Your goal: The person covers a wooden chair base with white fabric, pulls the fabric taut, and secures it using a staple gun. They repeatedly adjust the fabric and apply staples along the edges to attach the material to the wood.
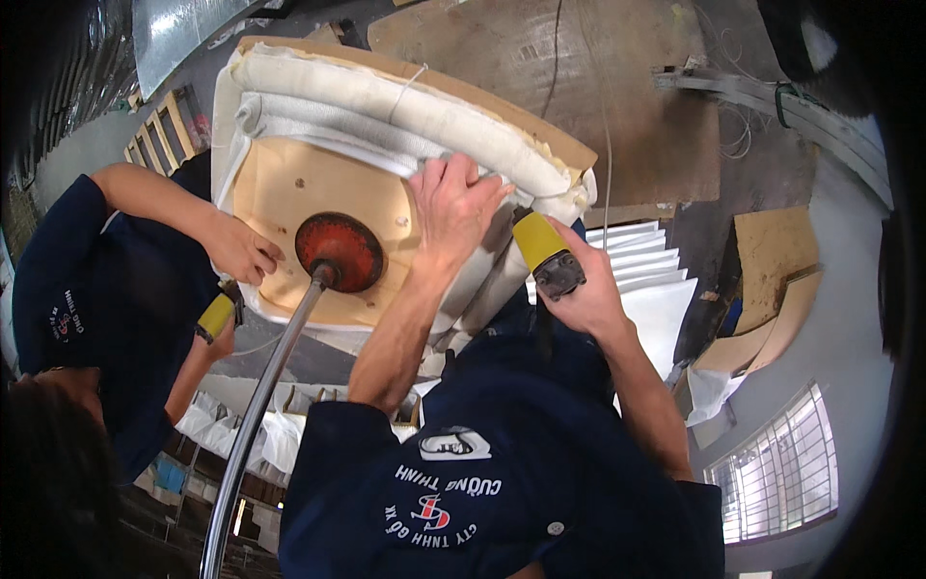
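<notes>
A padded furniture piece [357, 101], probably a seat or backrest, lies before me with a bare wooden panel [280, 183] in its middle. White fabric [328, 121] is rolled and folded around the panel. At the panel's right edge, my left hand [453, 207] has its fingers curled down on the fabric edge. My right hand [588, 289] is wrapped around a yellow and black staple gun [542, 246], whose nose points at the fabric just right of my left hand. The fabric under my left fingers is partly hidden.
A co-worker at the left rests one hand [241, 249] at the panel's edge and holds another yellow tool [217, 317]. A chrome pole [260, 396] with a red and black disc [340, 253] stands over the panel. Cardboard pieces [772, 280] and white sheets [656, 309] lie right.
</notes>
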The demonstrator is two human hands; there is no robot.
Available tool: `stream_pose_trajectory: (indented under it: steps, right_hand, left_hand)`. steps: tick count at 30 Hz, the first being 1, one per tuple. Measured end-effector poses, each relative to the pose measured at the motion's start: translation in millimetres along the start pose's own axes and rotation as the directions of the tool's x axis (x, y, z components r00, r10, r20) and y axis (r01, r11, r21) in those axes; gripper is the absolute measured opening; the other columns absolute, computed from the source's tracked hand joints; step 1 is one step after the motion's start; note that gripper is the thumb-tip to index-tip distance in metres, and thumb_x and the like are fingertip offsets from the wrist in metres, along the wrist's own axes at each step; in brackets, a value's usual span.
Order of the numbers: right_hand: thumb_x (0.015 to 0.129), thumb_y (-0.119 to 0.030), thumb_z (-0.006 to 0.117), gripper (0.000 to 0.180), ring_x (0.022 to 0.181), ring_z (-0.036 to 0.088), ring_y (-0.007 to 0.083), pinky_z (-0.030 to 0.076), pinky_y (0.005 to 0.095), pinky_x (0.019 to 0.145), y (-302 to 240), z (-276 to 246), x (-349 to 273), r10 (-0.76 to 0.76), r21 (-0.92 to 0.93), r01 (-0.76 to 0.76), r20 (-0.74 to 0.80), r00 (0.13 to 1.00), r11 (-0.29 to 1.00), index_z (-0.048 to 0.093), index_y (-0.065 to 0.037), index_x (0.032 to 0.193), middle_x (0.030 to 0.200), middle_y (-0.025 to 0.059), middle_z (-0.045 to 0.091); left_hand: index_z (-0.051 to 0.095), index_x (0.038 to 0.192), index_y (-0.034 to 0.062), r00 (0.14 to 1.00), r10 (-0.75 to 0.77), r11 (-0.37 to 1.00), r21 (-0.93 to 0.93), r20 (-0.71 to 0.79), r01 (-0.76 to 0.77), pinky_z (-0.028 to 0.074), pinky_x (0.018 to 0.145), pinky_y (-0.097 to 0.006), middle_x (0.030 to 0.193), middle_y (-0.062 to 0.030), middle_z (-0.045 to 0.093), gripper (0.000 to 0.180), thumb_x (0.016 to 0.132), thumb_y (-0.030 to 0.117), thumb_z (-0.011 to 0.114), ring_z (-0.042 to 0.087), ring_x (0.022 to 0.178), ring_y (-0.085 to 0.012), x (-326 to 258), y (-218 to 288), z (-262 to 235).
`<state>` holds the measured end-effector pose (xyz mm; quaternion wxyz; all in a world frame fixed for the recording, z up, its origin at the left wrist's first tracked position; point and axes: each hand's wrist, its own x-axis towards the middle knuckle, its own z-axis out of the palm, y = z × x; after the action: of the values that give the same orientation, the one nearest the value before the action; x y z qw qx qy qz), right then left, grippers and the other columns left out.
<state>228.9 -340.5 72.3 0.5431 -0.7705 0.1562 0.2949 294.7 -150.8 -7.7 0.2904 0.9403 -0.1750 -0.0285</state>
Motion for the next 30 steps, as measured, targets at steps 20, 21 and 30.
stream_pose_trajectory:
  steps: [20, 21, 30]
  right_hand:
    - [0.077, -0.005, 0.069, 0.065, 0.102, 0.07, 0.0408, 0.055, 0.0402, 0.086, -12.1, 15.3, 3.9, -0.023, -0.181, 0.023, 0.001, 1.0, 0.983, 0.053, -0.002, 0.14, 0.106, 0.025, 0.071]
    - [0.077, -0.004, 0.069, 0.065, 0.101, 0.071, 0.0394, 0.055, 0.0391, 0.085, -12.8, 16.5, 2.3, -0.041, -0.133, 0.041, 0.0, 0.999, 0.99, 0.052, -0.002, 0.14, 0.106, 0.0241, 0.072]
    - [0.071, -0.01, 0.078, 0.074, 0.107, 0.065, 0.0448, 0.054, 0.046, 0.091, -20.9, 17.2, 4.4, 0.064, -0.197, -0.052, 0.056, 0.996, 0.979, 0.051, -0.001, 0.139, 0.112, 0.0278, 0.068]
  left_hand:
    - [0.077, 0.078, 0.0241, 0.999, 0.049, 0.998, -0.046, -0.008, -0.049, 0.03, 0.072, -0.037, 0.08, 0.0053, 0.049, 0.017, 0.072, 0.039, 0.083, 0.044, 0.08, -0.0205, 5.7, -12.9, -0.2]
    - [0.077, 0.078, 0.0241, 0.999, 0.054, 0.998, -0.04, -0.004, -0.054, 0.029, 0.072, -0.037, 0.081, 0.0055, 0.049, 0.017, 0.072, 0.039, 0.082, 0.044, 0.08, -0.0203, 3.0, -12.4, -0.9]
    - [0.076, 0.075, 0.0243, 1.0, 0.017, 0.999, -0.034, -0.024, -0.018, 0.03, 0.071, -0.038, 0.079, 0.0055, 0.048, 0.019, 0.071, 0.041, 0.083, 0.045, 0.08, -0.0205, 1.9, -12.6, 2.9]
